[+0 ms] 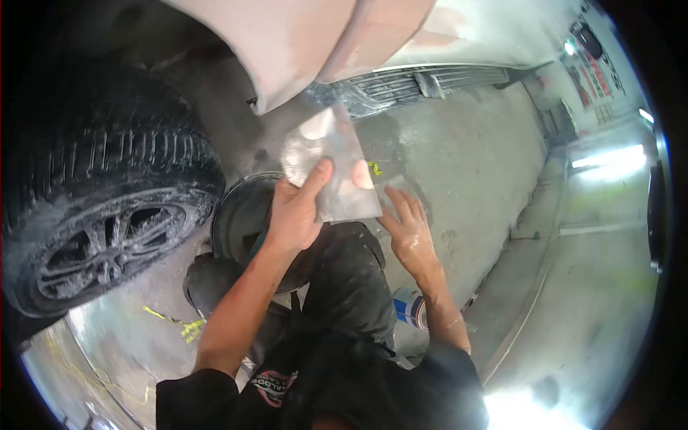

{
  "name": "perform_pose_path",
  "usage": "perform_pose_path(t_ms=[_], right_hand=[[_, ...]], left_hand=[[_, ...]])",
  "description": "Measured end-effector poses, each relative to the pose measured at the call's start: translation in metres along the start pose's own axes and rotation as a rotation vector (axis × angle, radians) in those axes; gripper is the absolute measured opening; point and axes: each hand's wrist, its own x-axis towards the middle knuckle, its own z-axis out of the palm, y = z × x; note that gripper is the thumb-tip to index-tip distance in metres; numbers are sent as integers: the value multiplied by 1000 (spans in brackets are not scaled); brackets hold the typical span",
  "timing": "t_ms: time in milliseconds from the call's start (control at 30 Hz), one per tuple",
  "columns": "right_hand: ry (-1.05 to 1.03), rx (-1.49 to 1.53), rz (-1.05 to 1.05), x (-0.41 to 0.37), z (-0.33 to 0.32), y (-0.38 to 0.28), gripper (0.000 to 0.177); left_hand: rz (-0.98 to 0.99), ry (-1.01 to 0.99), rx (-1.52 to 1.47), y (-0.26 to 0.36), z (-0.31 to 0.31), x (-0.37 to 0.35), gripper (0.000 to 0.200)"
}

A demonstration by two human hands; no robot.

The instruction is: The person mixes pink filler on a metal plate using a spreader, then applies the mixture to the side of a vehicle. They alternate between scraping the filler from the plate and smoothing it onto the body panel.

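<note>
My left hand (299, 208) grips a flat, shiny metal plate (342, 168), thumb on top and the other fingers beneath. Pale pinkish patches, like body filler, lie on the plate. Just off its right edge is my right hand (411, 228), fingers bent forward, with a thin, pale, see-through edge at the fingertips that I cannot make out clearly. Beyond the plate hangs a car body panel (315, 36) with pinkish and white areas. A dark round bucket (247, 215) stands on the floor between the wheel and my legs, partly hidden by my left arm.
At left is a dusty car wheel (115, 244) with a dark tyre. A blue-and-white can (410, 308) stands beside my right forearm. Yellow tape scraps (190, 330) lie on the grey floor (466, 158). Below the panel runs a dusty slatted grille (401, 87). A pale wall (602, 208) rises at right.
</note>
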Motion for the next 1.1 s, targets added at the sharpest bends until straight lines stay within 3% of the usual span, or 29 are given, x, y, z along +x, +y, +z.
perform_pose_path(t_ms=[33,133,233,333,367,533,700,800,833,867,900,1033,1067,1100], right_hand=[[-69,-96,1,-12,1,3,72],[193,149,274,-36,-7,-8,70],[341,111,241,-54,-13,-30,64],[376,63,101,-57,-18,-50,62],[377,72,102,-61,-15,-52,62],[451,138,107,-75,-12,-39,57],[501,114,203,-96,-10,-26,54],[481,131,277,-109,-14,-10,48],[447,149,335,-118,-7,-3,43],[398,155,412,-137,-3,3,39],[366,131,423,-158,-3,6,33],[195,589,825,-270,-1,0,30],[151,766,917,-308,-3,-3,31],[163,771,938,-319,-2,-3,31]], left_hand=[[34,8,33,3,2,0,29],[85,84,164,-9,1,-3,22],[105,66,426,-32,-4,-9,28],[207,24,719,-50,11,-23,34],[103,33,795,-52,12,-31,37],[193,-38,995,-78,21,-46,36],[219,-74,1027,-97,42,-67,36],[37,-87,1099,-94,33,-83,37],[107,-152,1188,-99,38,-93,40],[112,-85,1171,-101,49,-99,35],[34,-13,1372,-96,66,-100,42],[179,-119,1147,-84,-28,-33,43],[44,22,874,-82,-15,-28,42],[28,5,884,-94,-10,-29,42]])
